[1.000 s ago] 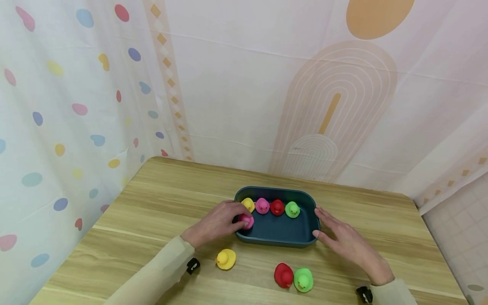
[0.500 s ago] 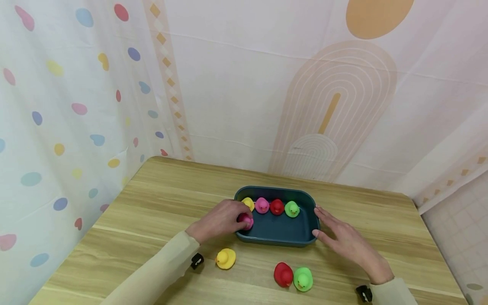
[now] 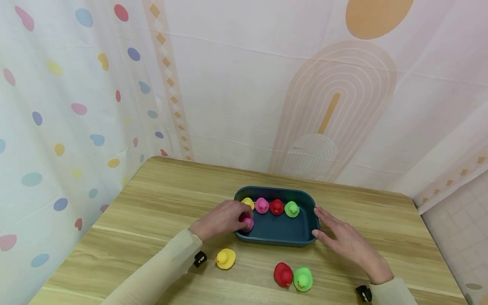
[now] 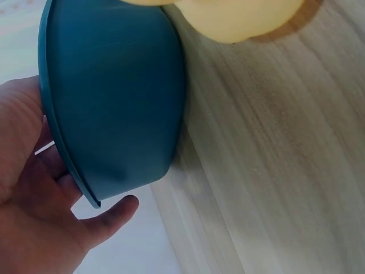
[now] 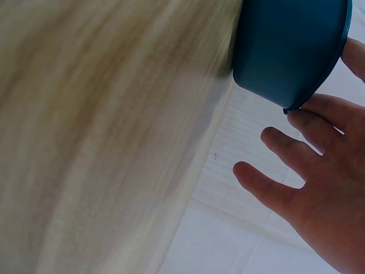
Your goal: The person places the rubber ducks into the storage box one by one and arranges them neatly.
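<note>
A dark teal tray (image 3: 277,241) sits mid-table with a back row of small rubber ducks: yellow (image 3: 248,203), pink (image 3: 262,205), red (image 3: 276,206) and green (image 3: 292,209). My left hand (image 3: 237,218) reaches over the tray's left rim, its fingers curled round a magenta duck (image 3: 248,223) at the tray's front left corner. My right hand (image 3: 323,224) lies flat with straight fingers against the tray's right end. The left wrist view has the tray's wall (image 4: 114,97) above my palm (image 4: 28,228). In the right wrist view, spread fingers (image 5: 285,185) sit beside the tray (image 5: 288,45).
On the wooden table (image 3: 160,199) in front of the tray stand a yellow duck (image 3: 225,259), a red duck (image 3: 283,274) and a green duck (image 3: 303,279). Patterned curtains close the left and back sides. The table's right edge drops to a tiled floor (image 3: 461,237).
My left forearm has slid a little to the right toward the tray, with the magenta duck still under the fingers. The right hand and the other ducks have not moved.
</note>
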A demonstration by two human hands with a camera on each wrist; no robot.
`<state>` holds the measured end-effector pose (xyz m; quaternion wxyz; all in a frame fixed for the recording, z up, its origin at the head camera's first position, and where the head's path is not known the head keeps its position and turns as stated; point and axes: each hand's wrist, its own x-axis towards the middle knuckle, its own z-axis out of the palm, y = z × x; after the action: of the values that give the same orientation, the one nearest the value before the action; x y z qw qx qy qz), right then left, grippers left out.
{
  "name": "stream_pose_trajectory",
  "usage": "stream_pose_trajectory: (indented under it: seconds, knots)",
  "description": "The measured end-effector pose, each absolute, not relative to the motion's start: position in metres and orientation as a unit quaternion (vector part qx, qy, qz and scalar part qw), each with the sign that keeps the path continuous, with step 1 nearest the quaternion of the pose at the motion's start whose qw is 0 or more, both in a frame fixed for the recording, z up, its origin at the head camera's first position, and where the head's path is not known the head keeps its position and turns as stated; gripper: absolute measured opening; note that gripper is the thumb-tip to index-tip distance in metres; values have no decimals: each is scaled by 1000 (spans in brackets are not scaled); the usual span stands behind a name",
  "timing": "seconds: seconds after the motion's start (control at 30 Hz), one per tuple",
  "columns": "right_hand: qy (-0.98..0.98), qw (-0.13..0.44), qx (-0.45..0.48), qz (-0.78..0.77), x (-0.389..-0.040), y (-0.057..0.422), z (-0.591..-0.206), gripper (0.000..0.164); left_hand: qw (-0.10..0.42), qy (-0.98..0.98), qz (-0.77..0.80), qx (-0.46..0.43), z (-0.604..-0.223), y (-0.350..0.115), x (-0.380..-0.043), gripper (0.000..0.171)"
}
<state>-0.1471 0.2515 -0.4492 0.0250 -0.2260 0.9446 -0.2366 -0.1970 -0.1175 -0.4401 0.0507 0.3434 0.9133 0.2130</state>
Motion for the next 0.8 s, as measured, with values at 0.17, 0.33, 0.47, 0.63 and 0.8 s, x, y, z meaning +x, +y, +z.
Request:
stream_pose_trajectory:
  seconds: [0.17,0.33,0.47,0.63,0.8]
  knots:
    - [945,27,-224,-238,-147,251,-449,69,60,914,213,341,-438,-117,-196,4]
    - [945,23,-226,-236,-147,252,-450,70,65,914,211,342,-438,-116,-196,5]
    - [945,22,-225,-236,-146,252,-451,71,62,912,209,348,-438,-116,-195,5]
    - [945,25,-222,-240,-146,252,-451,71,43,908,208,361,-439,-118,-192,6]
    - [944,26,-225,-240,-146,252,-451,71,18,901,235,364,-437,-124,-186,12]
